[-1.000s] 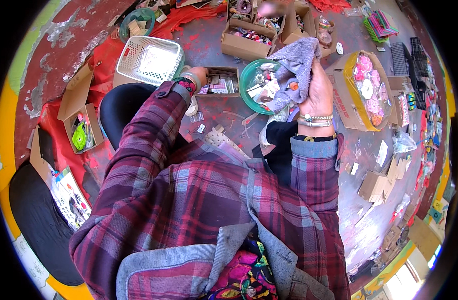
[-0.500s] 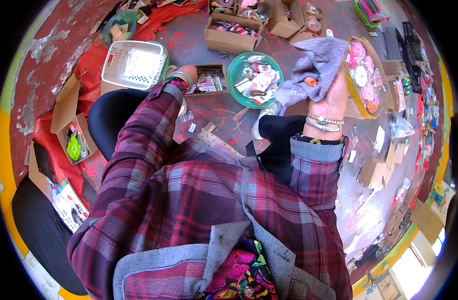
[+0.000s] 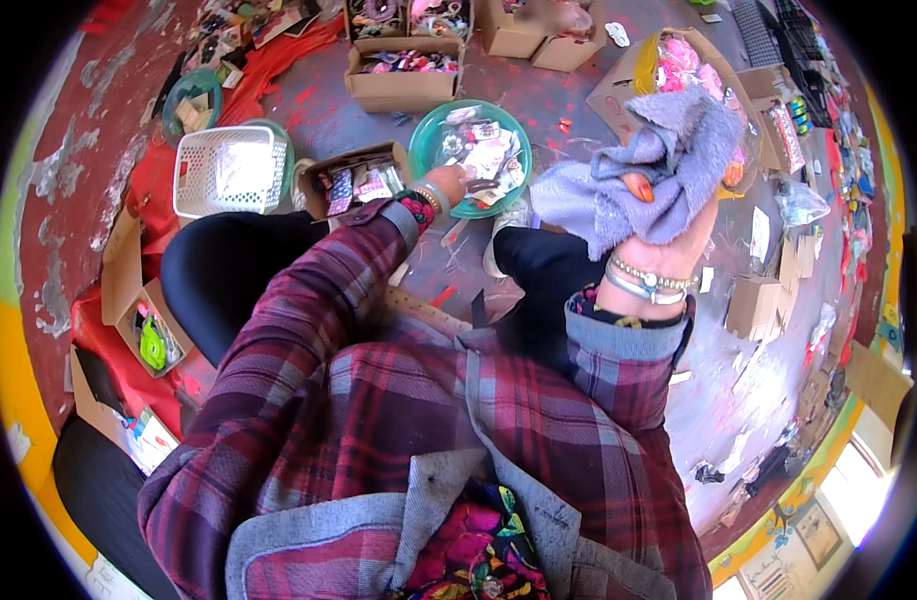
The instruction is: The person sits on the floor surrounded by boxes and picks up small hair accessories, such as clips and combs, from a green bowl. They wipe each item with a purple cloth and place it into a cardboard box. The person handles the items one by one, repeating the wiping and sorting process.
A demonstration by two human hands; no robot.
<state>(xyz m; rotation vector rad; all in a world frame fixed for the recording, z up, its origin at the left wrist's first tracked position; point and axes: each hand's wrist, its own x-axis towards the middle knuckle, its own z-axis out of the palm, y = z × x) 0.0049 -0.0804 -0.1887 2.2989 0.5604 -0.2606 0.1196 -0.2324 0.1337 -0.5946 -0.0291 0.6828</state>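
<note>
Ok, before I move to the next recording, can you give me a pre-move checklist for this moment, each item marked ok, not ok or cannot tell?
1. Right hand has hold of the grey cloth: ok, the cloth is draped over its fingers.
2. Cloth spread flat: not ok, it is bunched and folded.
3. Left hand at the green bowl: ok, it is by the near left part of the rim.
4. Left fingers closed on an item: cannot tell, the fingertips are not clear enough.
5. Green bowl upright with its small items inside: ok.
6. White basket upright and open at the top: ok.
</note>
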